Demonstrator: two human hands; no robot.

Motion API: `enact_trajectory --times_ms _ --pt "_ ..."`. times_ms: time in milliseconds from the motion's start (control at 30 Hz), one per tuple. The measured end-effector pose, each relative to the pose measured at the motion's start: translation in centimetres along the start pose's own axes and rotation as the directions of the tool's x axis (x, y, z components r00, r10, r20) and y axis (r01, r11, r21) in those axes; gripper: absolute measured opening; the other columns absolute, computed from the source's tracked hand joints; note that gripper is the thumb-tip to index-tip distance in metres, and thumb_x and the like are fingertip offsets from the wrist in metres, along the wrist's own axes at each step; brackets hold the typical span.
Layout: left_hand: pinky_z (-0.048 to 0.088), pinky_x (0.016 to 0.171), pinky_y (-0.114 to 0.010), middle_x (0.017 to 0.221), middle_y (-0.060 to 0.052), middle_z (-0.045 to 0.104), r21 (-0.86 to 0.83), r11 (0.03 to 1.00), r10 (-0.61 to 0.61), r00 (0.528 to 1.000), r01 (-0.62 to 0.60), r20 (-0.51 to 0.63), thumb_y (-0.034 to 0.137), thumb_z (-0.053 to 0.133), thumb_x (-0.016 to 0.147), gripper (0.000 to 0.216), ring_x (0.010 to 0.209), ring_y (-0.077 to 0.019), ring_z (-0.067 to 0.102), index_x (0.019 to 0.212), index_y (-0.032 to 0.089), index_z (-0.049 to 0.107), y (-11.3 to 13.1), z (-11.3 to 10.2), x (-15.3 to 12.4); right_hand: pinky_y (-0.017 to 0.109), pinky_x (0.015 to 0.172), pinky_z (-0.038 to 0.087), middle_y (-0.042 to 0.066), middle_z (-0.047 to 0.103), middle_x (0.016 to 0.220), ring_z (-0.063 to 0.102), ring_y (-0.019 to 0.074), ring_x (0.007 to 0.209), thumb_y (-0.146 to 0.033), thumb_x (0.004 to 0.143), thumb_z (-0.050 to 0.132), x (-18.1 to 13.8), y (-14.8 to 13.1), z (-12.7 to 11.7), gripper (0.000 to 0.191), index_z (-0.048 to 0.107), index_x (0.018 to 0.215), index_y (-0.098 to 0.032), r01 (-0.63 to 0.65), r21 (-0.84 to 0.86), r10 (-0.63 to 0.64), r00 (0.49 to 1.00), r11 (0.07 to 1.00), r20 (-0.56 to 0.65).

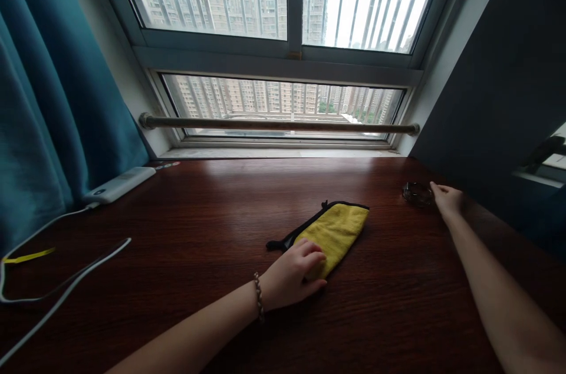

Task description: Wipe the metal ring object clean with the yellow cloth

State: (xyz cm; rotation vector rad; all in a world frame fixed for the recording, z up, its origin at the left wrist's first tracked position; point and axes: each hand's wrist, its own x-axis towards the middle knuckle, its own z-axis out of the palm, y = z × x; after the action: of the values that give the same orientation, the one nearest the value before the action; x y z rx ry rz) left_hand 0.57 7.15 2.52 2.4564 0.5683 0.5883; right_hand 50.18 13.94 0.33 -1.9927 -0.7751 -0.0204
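A folded yellow cleaning cloth (342, 229) with black edging lies on the brown wooden table. My left hand (298, 276), a braided bracelet at its wrist, rests on the near left part of the cloth with its fingers curled over it. Over to the right, my right hand (447, 200) pinches the right rim of a small, dark, see-through glass ashtray (417, 193). The ashtray sits at the table's right side, apart from the cloth. My right fingertips partly hide its edge.
At the back left a white power strip (119, 185) lies by the blue curtain (57, 85). Its white cable (71, 285) loops over the table's left side, near a yellow strip (29, 256). A metal rail (278, 124) crosses the window behind the table. A dark wall (486, 85) stands at right.
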Motion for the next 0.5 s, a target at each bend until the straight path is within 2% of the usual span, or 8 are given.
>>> enact_trajectory --times_ms 100,167,200,267,333,367,433,500 --pt "0.041 0.085 -0.034 0.101 -0.009 0.051 0.121 0.992 0.029 0.999 -0.033 0.032 0.024 0.047 0.079 0.026 0.094 -0.0209 0.045 0.103 0.017 0.054 0.3 0.1 0.0 0.028 0.057 0.033 0.011 0.056 0.077 0.046 0.0172 0.064 -0.042 0.082 0.051 -1.5 -4.2 -0.5 0.041 0.062 0.100 -0.006 0.070 -0.049 -0.071 0.997 0.996 -0.016" --pt "0.041 0.085 -0.034 0.102 -0.009 0.051 0.157 0.986 0.047 0.998 -0.053 0.046 0.023 0.044 0.079 0.027 0.094 -0.0210 0.044 0.104 0.017 0.054 0.4 0.1 -0.1 0.024 0.053 0.034 0.010 0.057 0.075 0.048 0.0150 0.061 -0.045 0.083 0.049 -3.1 -7.4 -0.3 0.042 0.060 0.102 -0.009 0.098 -0.011 -0.094 0.975 0.995 0.200" --pt "0.041 0.086 -0.034 0.103 -0.009 0.051 0.172 0.983 0.050 0.997 -0.059 0.052 0.024 0.044 0.080 0.028 0.095 -0.0213 0.044 0.105 0.017 0.053 0.4 0.1 -0.1 0.022 0.049 0.034 0.010 0.057 0.074 0.049 0.0138 0.057 -0.047 0.083 0.049 -4.1 -8.8 -0.1 0.044 0.060 0.102 -0.009 0.099 0.021 -0.100 0.921 0.995 0.377" --pt "0.040 0.089 -0.037 0.105 -0.010 0.051 0.207 0.977 0.047 0.997 -0.057 0.054 0.026 0.045 0.080 0.029 0.097 -0.0225 0.044 0.106 0.017 0.053 0.4 0.1 -0.2 0.019 0.045 0.036 0.010 0.060 0.076 0.053 0.0136 0.056 -0.052 0.084 0.046 -6.7 -11.0 0.7 0.047 0.059 0.104 -0.011 0.068 0.053 -0.086 0.724 0.996 0.685" --pt "0.036 0.094 -0.041 0.113 -0.012 0.049 0.245 0.968 0.042 0.998 -0.051 0.041 0.031 0.046 0.080 0.034 0.105 -0.0253 0.042 0.111 0.017 0.052 0.3 0.2 -0.2 0.021 0.049 0.044 0.012 0.061 0.078 0.058 0.0172 0.062 -0.054 0.083 0.048 -9.5 -12.3 1.8 0.050 0.058 0.103 -0.010 0.043 0.019 -0.038 0.510 0.999 0.859" --pt "0.032 0.098 -0.044 0.118 -0.013 0.047 0.259 0.964 0.045 0.998 -0.055 0.043 0.036 0.047 0.081 0.039 0.111 -0.0275 0.040 0.115 0.018 0.050 0.3 0.2 -0.3 0.023 0.050 0.046 0.013 0.061 0.080 0.059 0.0189 0.064 -0.056 0.080 0.051 -10.8 -12.6 2.3 0.052 0.058 0.103 -0.009 0.047 0.001 -0.022 0.431 0.999 0.902" --pt "0.023 0.103 -0.050 0.130 -0.014 0.040 0.267 0.961 0.051 0.996 -0.068 0.069 0.045 0.047 0.081 0.050 0.122 -0.0319 0.032 0.124 0.019 0.044 0.1 0.2 -0.3 0.024 0.053 0.048 0.012 0.061 0.088 0.059 0.0193 0.069 -0.056 0.077 0.055 -13.0 -12.9 3.3 0.053 0.059 0.103 -0.011 0.082 0.017 -0.043 0.337 0.997 0.941" --pt "0.017 0.104 -0.054 0.136 -0.014 0.034 0.258 0.963 0.046 0.992 -0.075 0.117 0.052 0.044 0.082 0.057 0.127 -0.0346 0.026 0.129 0.022 0.039 0.0 0.2 -0.3 0.023 0.055 0.048 0.011 0.060 0.091 0.059 0.0189 0.072 -0.049 0.074 0.062 -14.3 -13.0 3.9 0.048 0.060 0.102 -0.010 0.137 0.058 -0.101 0.330 0.989 0.939"
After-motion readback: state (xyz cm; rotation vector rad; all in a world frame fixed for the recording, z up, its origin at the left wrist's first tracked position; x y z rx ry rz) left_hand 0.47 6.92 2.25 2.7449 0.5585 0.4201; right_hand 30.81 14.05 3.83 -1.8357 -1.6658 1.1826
